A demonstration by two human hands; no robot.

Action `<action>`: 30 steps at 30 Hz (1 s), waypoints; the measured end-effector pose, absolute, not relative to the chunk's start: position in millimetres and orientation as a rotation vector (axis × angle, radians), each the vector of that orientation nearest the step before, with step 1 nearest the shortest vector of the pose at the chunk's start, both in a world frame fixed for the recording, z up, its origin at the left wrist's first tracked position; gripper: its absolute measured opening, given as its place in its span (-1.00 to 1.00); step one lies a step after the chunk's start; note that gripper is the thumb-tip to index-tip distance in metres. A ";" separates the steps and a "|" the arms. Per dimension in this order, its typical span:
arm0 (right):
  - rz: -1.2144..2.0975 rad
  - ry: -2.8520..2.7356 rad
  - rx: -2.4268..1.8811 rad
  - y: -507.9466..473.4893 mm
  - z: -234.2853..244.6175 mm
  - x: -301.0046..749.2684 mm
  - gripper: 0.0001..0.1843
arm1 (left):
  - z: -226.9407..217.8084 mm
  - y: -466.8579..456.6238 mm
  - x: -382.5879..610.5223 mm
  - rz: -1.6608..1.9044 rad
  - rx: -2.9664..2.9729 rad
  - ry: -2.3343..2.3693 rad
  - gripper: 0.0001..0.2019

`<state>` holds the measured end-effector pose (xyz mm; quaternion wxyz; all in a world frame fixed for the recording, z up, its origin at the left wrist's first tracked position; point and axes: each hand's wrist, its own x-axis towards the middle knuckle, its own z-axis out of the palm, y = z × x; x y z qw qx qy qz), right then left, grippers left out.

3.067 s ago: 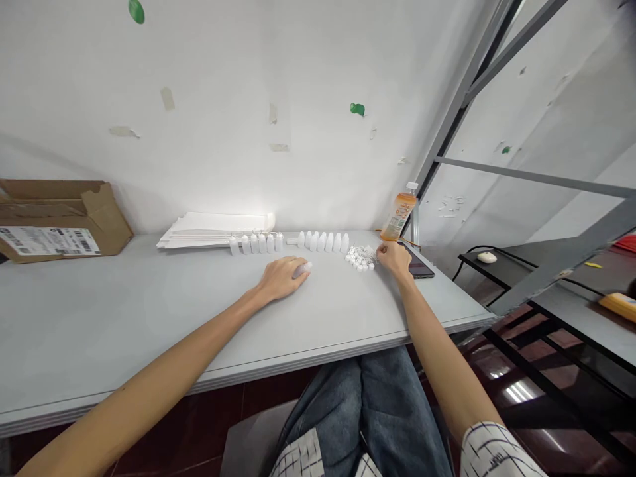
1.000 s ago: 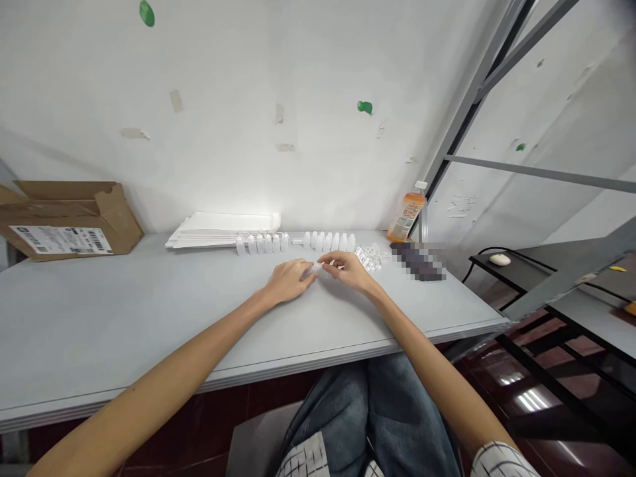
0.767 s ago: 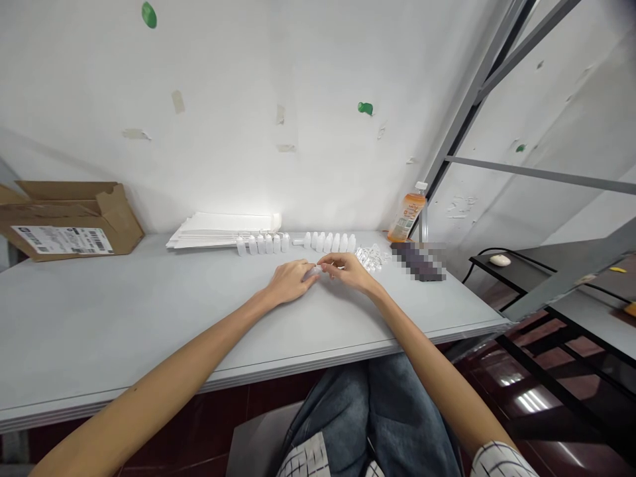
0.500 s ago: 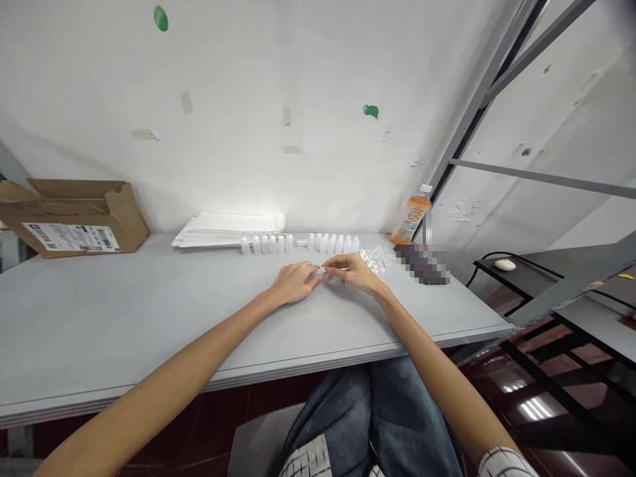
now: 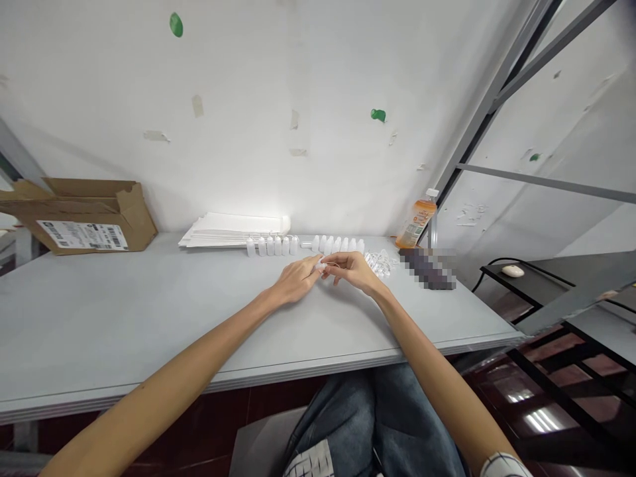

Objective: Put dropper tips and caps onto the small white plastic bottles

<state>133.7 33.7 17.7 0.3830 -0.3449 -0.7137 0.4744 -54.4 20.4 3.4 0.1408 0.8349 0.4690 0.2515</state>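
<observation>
My left hand (image 5: 294, 281) is closed around a small translucent white bottle (image 5: 320, 266), mostly hidden by the fingers. At the bottle's top end, the fingers of my right hand (image 5: 352, 270) pinch a small white cap, largely covered, with a thin pale strand showing beside it. Both hands meet just above the grey table. Behind my left hand stands a row of several capped small bottles (image 5: 271, 247). Beyond my right hand is a second row of similar bottles (image 5: 338, 245), with a heap of small clear-white parts (image 5: 380, 263) to its right.
A stack of white paper sheets or envelopes (image 5: 231, 225) lies against the wall. An open cardboard box (image 5: 94, 215) is at the left of the table (image 5: 149, 318). On the right are an orange drink bottle (image 5: 418, 218), a blurred dark object (image 5: 427, 268) and a metal frame.
The whole view has shifted slightly, so the scene sits a little farther right. My hands remain together at the bottle, and the thin strand by my right fingers now shows more clearly.
</observation>
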 end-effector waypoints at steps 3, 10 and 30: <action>1.211 -1.791 -0.889 30.3 15.5 132.2 -0.59 | 0.9 19.9 -53.5 0.712 2.473 1.339 -0.58; 1.218 -1.716 -0.853 27.2 9.8 133.4 -0.60 | 2.1 13.8 -51.2 0.695 2.629 1.363 -0.57; 1.029 -1.695 -0.875 32.5 3.9 139.7 -0.62 | -1.1 25.8 -50.8 0.960 2.236 1.163 -0.65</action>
